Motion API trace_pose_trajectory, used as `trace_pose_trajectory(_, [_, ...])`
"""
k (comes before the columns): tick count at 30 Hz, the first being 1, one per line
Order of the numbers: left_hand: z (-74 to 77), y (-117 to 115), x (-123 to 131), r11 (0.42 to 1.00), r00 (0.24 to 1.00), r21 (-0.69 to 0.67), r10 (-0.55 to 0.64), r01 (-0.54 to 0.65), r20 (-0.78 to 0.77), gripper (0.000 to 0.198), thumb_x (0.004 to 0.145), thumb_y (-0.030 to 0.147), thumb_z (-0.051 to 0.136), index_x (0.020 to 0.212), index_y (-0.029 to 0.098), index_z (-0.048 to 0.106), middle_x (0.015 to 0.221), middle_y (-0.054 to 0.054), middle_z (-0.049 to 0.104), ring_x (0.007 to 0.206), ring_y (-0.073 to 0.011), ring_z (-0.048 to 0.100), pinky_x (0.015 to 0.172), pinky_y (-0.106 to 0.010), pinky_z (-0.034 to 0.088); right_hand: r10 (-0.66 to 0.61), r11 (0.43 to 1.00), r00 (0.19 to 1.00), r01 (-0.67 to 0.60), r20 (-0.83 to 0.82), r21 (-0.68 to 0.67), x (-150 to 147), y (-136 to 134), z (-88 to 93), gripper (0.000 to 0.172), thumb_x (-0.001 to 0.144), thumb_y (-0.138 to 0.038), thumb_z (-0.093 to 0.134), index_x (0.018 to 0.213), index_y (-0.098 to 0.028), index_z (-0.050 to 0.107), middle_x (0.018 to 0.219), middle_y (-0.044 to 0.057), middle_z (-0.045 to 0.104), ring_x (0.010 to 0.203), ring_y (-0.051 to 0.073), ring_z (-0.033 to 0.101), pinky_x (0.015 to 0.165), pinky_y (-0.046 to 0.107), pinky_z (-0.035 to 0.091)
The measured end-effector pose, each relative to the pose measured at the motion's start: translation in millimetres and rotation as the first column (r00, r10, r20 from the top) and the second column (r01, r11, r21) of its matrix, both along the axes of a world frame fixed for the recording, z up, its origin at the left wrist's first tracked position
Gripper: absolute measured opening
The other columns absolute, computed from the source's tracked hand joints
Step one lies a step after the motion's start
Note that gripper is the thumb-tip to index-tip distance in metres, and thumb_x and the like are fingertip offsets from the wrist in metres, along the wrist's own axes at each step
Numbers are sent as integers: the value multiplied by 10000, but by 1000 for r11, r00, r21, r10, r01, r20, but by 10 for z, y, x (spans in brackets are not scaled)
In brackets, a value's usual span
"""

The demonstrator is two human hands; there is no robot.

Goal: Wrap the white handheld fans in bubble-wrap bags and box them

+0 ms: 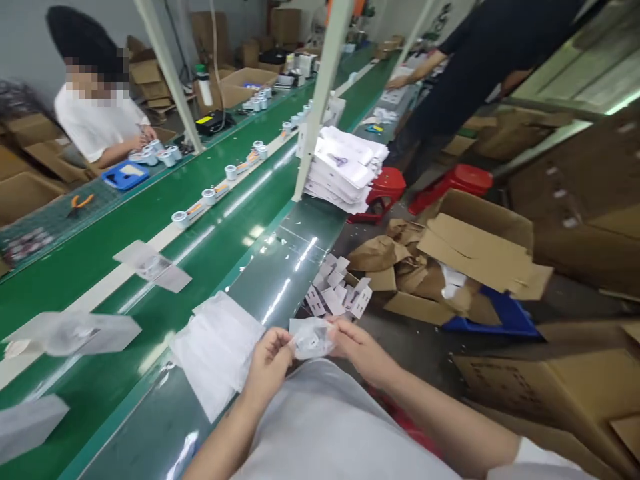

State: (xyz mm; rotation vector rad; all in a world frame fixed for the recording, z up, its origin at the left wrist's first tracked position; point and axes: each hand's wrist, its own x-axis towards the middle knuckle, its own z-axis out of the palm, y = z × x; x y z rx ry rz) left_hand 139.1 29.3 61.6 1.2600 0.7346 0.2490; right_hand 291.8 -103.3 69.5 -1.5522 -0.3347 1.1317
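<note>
Both my hands hold one small clear plastic bag (311,337) with a small item inside, close to my chest. My left hand (269,365) pinches its left edge and my right hand (356,345) pinches its right edge. Just left of my hands a stack of empty clear bags (216,350) lies on the bench edge. A pile of small white printed cards (336,293) sits beyond my hands at the bench end.
A green conveyor belt (150,220) runs away to the upper right, carrying bagged items (153,265) and round white parts (209,196). A seated person (97,120) works across the belt. A stack of white packs (345,167), red stools (383,190) and open cardboard boxes (475,253) lie right; another person (475,60) stands beyond.
</note>
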Motion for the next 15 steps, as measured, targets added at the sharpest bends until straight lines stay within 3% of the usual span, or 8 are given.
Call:
trace_pose_trajectory(2, [-145,-3,65,994,995,61,-91,94,-49,459,693,346,712,1084,181,537,950,-45,597,842,-157,578,680,-233,470,56,997,998,-58,40,49,-28,-93,-121,323,831,-498,536,841,-183,602,918,33,602,806,153,565,745,309,515])
trace_pose_trajectory(4, [-285,-21,175,970,974,109,-206,216,-98,744,601,352,797,1252,197,471,1160,-98,562,1070,-229,543,830,-300,487,165,980,977,-177,137,85,-21,-153,-250,304,862,-472,501,825,-187,603,892,32,620,798,153,562,766,309,485])
trace_pose_trajectory(6, [-416,-67,323,920,927,139,-350,367,-131,637,634,381,778,1199,193,552,1157,-101,587,1097,-251,543,920,-343,466,317,930,927,-346,200,125,88,-193,-417,290,861,-454,513,787,-190,607,904,39,639,814,163,574,778,312,473])
trace_pose_trajectory(8, [-553,-142,488,885,895,162,-411,437,-171,382,744,446,670,1021,183,666,1072,-96,635,1023,-247,585,912,-352,485,379,921,913,-388,150,32,365,-211,-680,294,825,-474,555,776,-191,617,884,42,662,783,179,608,732,311,491])
trace_pose_trajectory(10, [-720,-230,651,906,899,128,-364,402,-245,392,800,530,559,937,194,707,1058,-103,649,973,-264,612,780,-346,552,252,949,963,-227,96,-218,827,-197,-1077,330,836,-496,517,843,-186,630,891,57,677,770,203,642,689,317,511])
trace_pose_trajectory(11, [-816,-269,730,930,904,95,-316,355,-290,426,796,576,529,937,218,714,1068,-99,651,954,-280,624,698,-347,572,147,928,982,-94,123,-360,1110,-174,-1324,348,870,-483,461,896,-178,628,922,72,677,806,217,652,700,326,517])
trace_pose_trajectory(13, [-1017,-329,884,962,904,59,-227,266,-363,449,751,659,508,951,314,715,1069,-63,666,936,-316,646,629,-382,584,36,852,974,88,224,-516,1703,-91,-1882,354,933,-391,360,1006,-153,611,1054,116,645,998,241,617,836,351,491])
trace_pose_trajectory(15, [-1192,-362,1030,962,885,91,-197,258,-422,400,687,704,533,903,417,707,1028,-14,687,986,-352,641,739,-431,580,16,767,958,171,285,-618,2214,38,-2470,308,936,-312,404,1097,-121,584,1166,150,593,1146,256,537,950,378,434])
